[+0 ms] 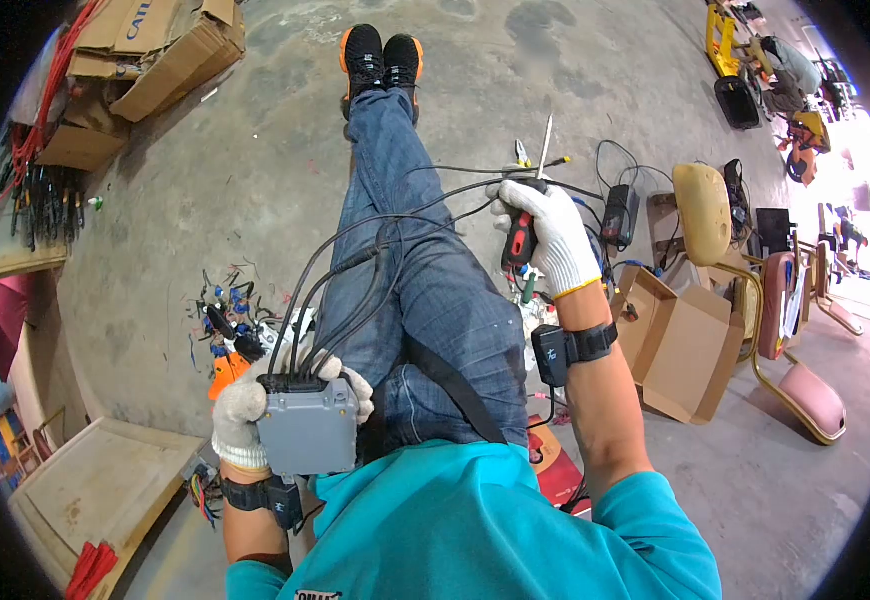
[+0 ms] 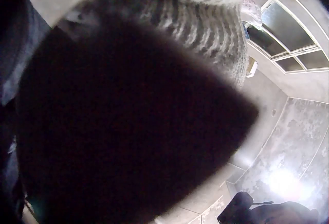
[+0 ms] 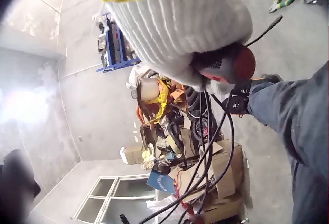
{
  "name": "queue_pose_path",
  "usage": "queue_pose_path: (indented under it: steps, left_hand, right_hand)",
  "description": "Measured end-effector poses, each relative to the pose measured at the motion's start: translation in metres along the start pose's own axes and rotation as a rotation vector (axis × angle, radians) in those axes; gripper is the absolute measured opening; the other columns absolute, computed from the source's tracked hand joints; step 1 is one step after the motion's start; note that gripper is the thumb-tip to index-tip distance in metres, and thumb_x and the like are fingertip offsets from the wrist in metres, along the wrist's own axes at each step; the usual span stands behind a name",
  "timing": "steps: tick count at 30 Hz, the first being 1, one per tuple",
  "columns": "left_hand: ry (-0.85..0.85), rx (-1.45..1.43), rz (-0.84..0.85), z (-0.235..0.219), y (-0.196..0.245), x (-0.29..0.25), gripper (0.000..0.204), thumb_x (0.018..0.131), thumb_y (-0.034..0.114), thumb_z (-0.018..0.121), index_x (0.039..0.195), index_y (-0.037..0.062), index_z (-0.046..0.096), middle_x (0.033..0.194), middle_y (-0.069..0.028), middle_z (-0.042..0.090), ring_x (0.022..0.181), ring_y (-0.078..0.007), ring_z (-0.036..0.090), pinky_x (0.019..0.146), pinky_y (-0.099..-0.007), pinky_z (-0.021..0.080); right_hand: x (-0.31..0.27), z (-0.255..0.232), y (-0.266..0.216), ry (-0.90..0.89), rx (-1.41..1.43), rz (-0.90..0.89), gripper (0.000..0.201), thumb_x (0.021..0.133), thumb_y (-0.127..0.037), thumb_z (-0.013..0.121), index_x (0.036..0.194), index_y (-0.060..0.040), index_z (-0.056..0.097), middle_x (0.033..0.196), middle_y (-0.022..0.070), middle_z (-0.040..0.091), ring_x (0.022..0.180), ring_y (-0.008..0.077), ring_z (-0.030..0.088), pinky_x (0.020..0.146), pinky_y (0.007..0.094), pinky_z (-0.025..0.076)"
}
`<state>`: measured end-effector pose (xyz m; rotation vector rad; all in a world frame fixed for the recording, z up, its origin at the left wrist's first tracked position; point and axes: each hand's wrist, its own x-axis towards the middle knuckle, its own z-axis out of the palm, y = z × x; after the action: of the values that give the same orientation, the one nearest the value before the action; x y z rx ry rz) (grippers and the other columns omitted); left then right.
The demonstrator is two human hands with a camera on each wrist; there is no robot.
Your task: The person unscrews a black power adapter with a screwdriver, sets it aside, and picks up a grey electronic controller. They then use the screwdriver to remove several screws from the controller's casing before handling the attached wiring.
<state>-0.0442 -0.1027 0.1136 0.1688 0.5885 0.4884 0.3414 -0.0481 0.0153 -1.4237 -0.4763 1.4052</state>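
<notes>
My gloved left hand [image 1: 240, 412] grips a grey box [image 1: 307, 430] over my lap, with fingers around its sides. Several black cables [image 1: 305, 290] rise from the top of the box and arch across my legs toward the right hand. In my gloved right hand [image 1: 561, 240] is a screwdriver [image 1: 521, 242] with a red and black handle, its metal shaft pointing away from me; the same hand holds the cables by their far part. The right wrist view shows the handle end [image 3: 241, 65] and cables [image 3: 208, 152] hanging below the glove. A dark shape hides most of the left wrist view.
Pliers [image 3: 282, 0] and a black power adapter [image 1: 620, 214] lie on the floor beyond my right hand. At right are an open cardboard box [image 1: 685, 350] and chairs [image 1: 805, 395]. Small wired parts [image 1: 230, 315] are heaped left of my legs; cartons [image 1: 170, 60] stand far left.
</notes>
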Motion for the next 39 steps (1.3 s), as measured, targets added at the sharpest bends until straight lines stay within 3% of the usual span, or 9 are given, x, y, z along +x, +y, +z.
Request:
queue_pose_path:
  steps: [7, 12, 19, 22, 27, 28, 35, 37, 39]
  left_hand:
    - [-0.073, -0.015, -0.016, -0.001, 0.002, 0.006, 0.083, 0.066, 0.039, 0.089, 0.131, -0.0049, 0.062, 0.128, -0.0423, 0.055, 0.116, -0.0528, 0.061, 0.102, -0.0607, 0.051]
    - [-0.071, -0.024, -0.002, -0.006, 0.001, 0.007, 0.085, 0.066, 0.039, 0.089, 0.134, -0.0045, 0.061, 0.13, -0.0425, 0.055, 0.117, -0.0532, 0.061, 0.102, -0.0595, 0.052]
    - [-0.057, -0.064, 0.049, -0.003, -0.004, 0.005, 0.078, 0.066, 0.033, 0.082, 0.131, -0.0049, 0.064, 0.128, -0.0411, 0.058, 0.115, -0.054, 0.063, 0.102, -0.0612, 0.051]
    - [-0.054, -0.02, 0.073, -0.005, -0.007, 0.005, 0.08, 0.069, 0.041, 0.081, 0.133, -0.0036, 0.064, 0.127, -0.0408, 0.059, 0.113, -0.0534, 0.063, 0.101, -0.0611, 0.052]
    - [-0.022, -0.065, 0.24, -0.002, -0.011, 0.0, 0.084, 0.077, 0.057, 0.072, 0.139, 0.0023, 0.061, 0.132, -0.0389, 0.055, 0.114, -0.0521, 0.063, 0.1, -0.0608, 0.052]
    - [-0.084, -0.06, 0.246, -0.006, -0.009, 0.001, 0.086, 0.079, 0.061, 0.07, 0.142, 0.0041, 0.058, 0.136, -0.0376, 0.052, 0.117, -0.052, 0.061, 0.102, -0.0621, 0.05]
    - [-0.098, -0.156, 0.433, -0.003, 0.004, -0.006, 0.084, 0.082, 0.07, 0.062, 0.145, 0.0136, 0.056, 0.137, -0.033, 0.054, 0.116, -0.0513, 0.062, 0.103, -0.0637, 0.048]
    - [-0.037, -0.112, 0.484, 0.003, 0.009, -0.008, 0.084, 0.085, 0.071, 0.059, 0.148, 0.0171, 0.054, 0.135, -0.0307, 0.056, 0.115, -0.0482, 0.062, 0.101, -0.0624, 0.048]
    - [-0.1, -0.157, 0.562, 0.007, 0.016, -0.005, 0.083, 0.087, 0.071, 0.057, 0.151, 0.0188, 0.051, 0.133, -0.028, 0.058, 0.115, -0.0449, 0.062, 0.1, -0.061, 0.049]
  right_hand:
    - [0.001, -0.008, 0.005, -0.046, 0.009, 0.075, 0.022, 0.091, -0.013, 0.071, 0.1, 0.0071, 0.072, 0.085, 0.0088, 0.07, 0.068, 0.0129, 0.064, 0.061, 0.0258, 0.055]
    - [-0.011, 0.001, -0.003, -0.004, -0.043, 0.071, 0.016, 0.091, -0.015, 0.07, 0.088, 0.0009, 0.069, 0.078, 0.0063, 0.067, 0.068, 0.0137, 0.064, 0.062, 0.0261, 0.055]
    - [-0.009, -0.004, -0.004, -0.017, -0.07, 0.057, 0.018, 0.093, -0.015, 0.068, 0.095, 0.0022, 0.066, 0.081, 0.007, 0.065, 0.064, 0.0134, 0.062, 0.059, 0.0264, 0.053]
    - [-0.006, -0.007, 0.0, 0.081, -0.03, 0.056, 0.019, 0.092, -0.014, 0.068, 0.098, 0.0041, 0.066, 0.081, 0.0079, 0.064, 0.066, 0.0146, 0.063, 0.061, 0.0274, 0.053]
    - [-0.006, -0.015, 0.0, 0.078, -0.032, 0.092, 0.02, 0.093, -0.012, 0.067, 0.101, 0.0057, 0.067, 0.082, 0.0074, 0.062, 0.067, 0.0151, 0.063, 0.061, 0.028, 0.053]
    - [-0.007, -0.016, 0.001, 0.096, -0.036, 0.095, 0.02, 0.093, -0.012, 0.066, 0.101, 0.006, 0.067, 0.082, 0.0069, 0.062, 0.067, 0.015, 0.063, 0.061, 0.028, 0.053]
    - [-0.005, -0.04, 0.013, 0.06, 0.069, 0.136, 0.015, 0.094, -0.009, 0.065, 0.101, 0.0042, 0.063, 0.082, 0.0088, 0.065, 0.065, 0.0164, 0.063, 0.059, 0.0283, 0.054]
    - [0.002, -0.057, 0.029, 0.085, 0.11, 0.166, 0.015, 0.095, -0.009, 0.063, 0.102, 0.0039, 0.063, 0.082, 0.009, 0.064, 0.065, 0.0165, 0.063, 0.058, 0.0286, 0.054]
    - [0.005, -0.072, 0.044, 0.066, 0.159, 0.175, 0.014, 0.095, -0.009, 0.063, 0.102, 0.0035, 0.062, 0.081, 0.0089, 0.064, 0.064, 0.0165, 0.062, 0.058, 0.0286, 0.053]
